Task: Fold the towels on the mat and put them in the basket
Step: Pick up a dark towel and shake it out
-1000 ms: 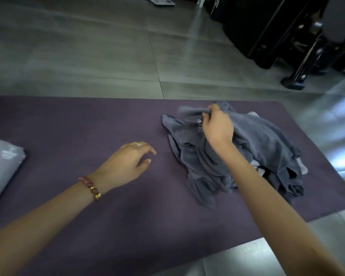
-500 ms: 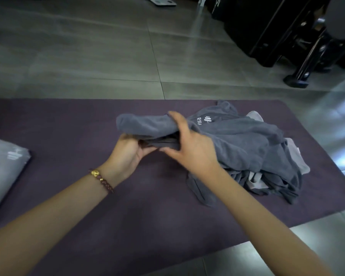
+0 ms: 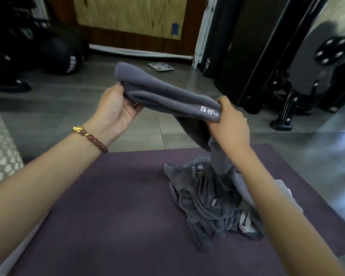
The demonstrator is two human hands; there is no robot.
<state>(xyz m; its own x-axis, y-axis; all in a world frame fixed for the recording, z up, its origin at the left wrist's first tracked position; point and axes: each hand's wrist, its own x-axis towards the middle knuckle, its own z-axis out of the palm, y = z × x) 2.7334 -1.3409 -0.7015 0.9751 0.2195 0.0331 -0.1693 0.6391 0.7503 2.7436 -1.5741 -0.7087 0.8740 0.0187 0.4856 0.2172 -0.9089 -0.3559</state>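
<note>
A grey towel (image 3: 163,92) with white lettering is lifted above the purple mat (image 3: 112,212). My left hand (image 3: 116,108) grips its left end, palm up. My right hand (image 3: 229,122) pinches its right end by the lettering, and the rest of the towel hangs down from there toward the pile. A heap of crumpled grey towels (image 3: 209,204) lies on the mat's right half, under my right forearm. A perforated light-coloured thing (image 3: 0,154) at the left edge may be the basket; I cannot tell for sure.
Grey tiled floor (image 3: 143,134) runs beyond the mat. Black gym equipment (image 3: 287,56) stands at the back right, dark weighted balls (image 3: 64,54) at the back left, and a wooden panel (image 3: 127,14) against the far wall.
Both hands have raised one towel off the pile and spread apart along it. The camera has tilted up, so the room's far side now shows.
</note>
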